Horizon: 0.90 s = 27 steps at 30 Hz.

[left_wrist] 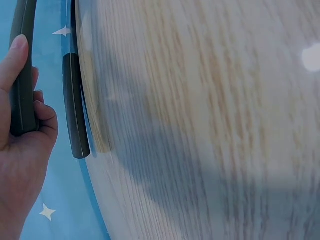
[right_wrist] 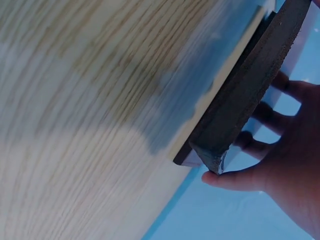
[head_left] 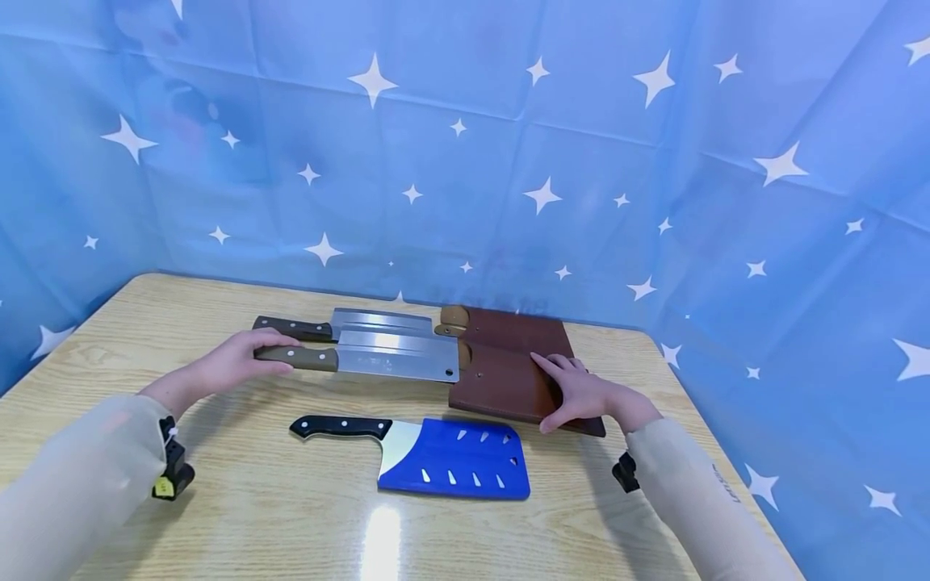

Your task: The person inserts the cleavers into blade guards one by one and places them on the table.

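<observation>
My left hand (head_left: 236,363) grips the brown riveted handle of a cleaver (head_left: 395,355); in the left wrist view the thumb lies along the handle (left_wrist: 22,85). The bare blade points right, its hole showing near the end. That end meets the mouth of a brown sheath (head_left: 494,383); whether any of it is inside I cannot tell. Across the sheath's far part my right hand (head_left: 581,391) holds it between thumb and fingers. The right wrist view shows the sheath's edge (right_wrist: 240,85) raised off the table, thumb at its corner.
Behind lie a second bare cleaver (head_left: 381,320) and a second brown sheath (head_left: 523,327), partly hidden by the first pair. Nearer on the wooden table (head_left: 254,508) rests a black-handled cleaver in a blue slotted cover (head_left: 454,464). A blue starry cloth (head_left: 465,202) hangs behind.
</observation>
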Each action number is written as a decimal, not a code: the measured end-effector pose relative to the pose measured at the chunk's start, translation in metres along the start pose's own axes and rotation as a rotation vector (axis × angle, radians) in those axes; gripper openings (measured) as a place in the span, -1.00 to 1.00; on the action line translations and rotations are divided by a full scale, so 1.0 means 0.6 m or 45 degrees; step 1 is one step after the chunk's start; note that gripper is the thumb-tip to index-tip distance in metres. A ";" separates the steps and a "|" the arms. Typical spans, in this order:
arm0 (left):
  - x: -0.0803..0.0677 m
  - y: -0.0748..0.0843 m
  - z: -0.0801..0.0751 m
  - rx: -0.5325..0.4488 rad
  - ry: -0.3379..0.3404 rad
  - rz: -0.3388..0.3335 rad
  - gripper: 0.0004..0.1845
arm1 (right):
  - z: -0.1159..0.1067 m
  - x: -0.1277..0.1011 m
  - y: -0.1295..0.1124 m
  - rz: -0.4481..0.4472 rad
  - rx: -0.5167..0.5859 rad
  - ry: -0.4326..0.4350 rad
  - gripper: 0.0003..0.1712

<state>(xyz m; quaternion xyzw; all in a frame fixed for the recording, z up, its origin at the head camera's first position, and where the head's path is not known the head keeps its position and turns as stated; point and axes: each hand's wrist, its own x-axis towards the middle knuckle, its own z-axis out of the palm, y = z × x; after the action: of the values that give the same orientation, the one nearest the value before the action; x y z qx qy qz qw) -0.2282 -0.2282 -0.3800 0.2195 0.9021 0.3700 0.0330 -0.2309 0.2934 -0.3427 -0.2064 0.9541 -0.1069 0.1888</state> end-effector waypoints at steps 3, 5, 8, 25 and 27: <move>0.000 0.000 -0.001 0.012 -0.006 -0.008 -0.51 | -0.002 0.002 -0.003 -0.013 -0.007 0.010 0.34; -0.001 0.001 -0.001 0.021 -0.011 -0.010 -0.50 | -0.003 0.004 -0.006 -0.018 -0.010 0.009 0.34; -0.003 0.003 0.001 0.021 -0.018 -0.003 -0.49 | -0.004 0.007 -0.010 -0.021 -0.006 0.000 0.34; 0.009 0.017 0.018 -0.056 -0.052 0.033 -0.49 | -0.009 0.024 -0.035 -0.067 -0.004 0.005 0.35; 0.012 0.019 0.021 -0.060 -0.048 0.020 -0.49 | -0.011 0.027 -0.039 -0.067 -0.014 0.005 0.34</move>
<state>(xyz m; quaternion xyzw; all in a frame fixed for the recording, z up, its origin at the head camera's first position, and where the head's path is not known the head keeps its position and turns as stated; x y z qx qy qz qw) -0.2276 -0.2099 -0.3809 0.2325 0.8907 0.3872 0.0522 -0.2386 0.2662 -0.3354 -0.2322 0.9493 -0.1071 0.1831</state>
